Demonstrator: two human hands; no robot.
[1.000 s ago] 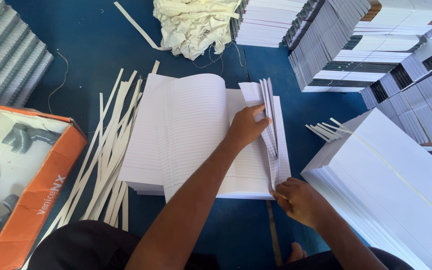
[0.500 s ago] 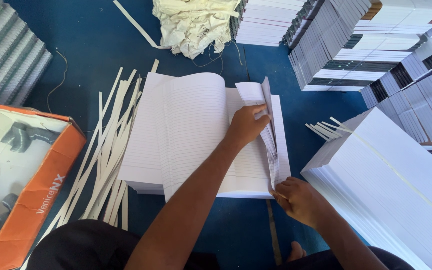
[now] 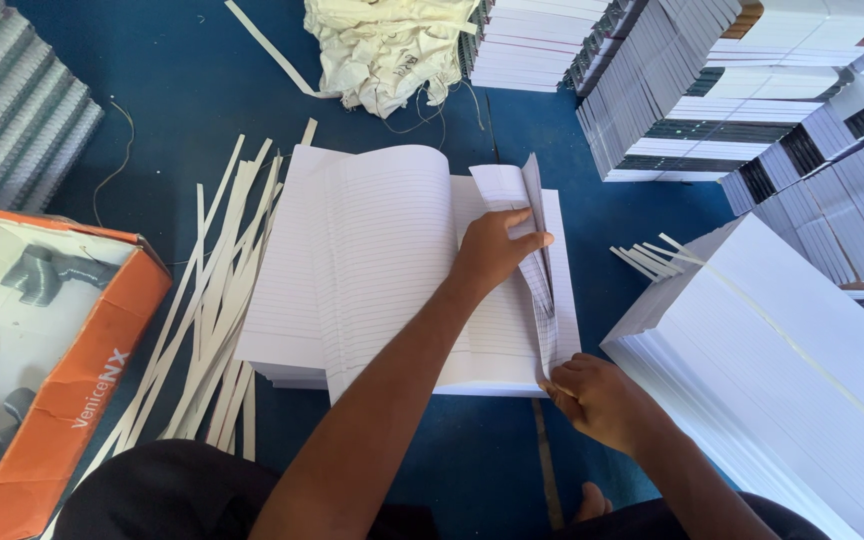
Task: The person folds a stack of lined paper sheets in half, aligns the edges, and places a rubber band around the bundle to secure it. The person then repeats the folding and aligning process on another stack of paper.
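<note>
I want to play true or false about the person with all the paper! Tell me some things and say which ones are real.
1. The left hand presses on the lined paper stack. True.
2. The right hand pinches the near edge of the lifted sheets. True.
3. The floor covering is red. False: it is dark blue.
4. The paper strips lie to the right of the stack. False: most lie to its left.
5. The orange box sits at the left, open. True.
6. The pale cloth bundle lies on top of the lined stack. False: it lies beyond it, on the floor.
</note>
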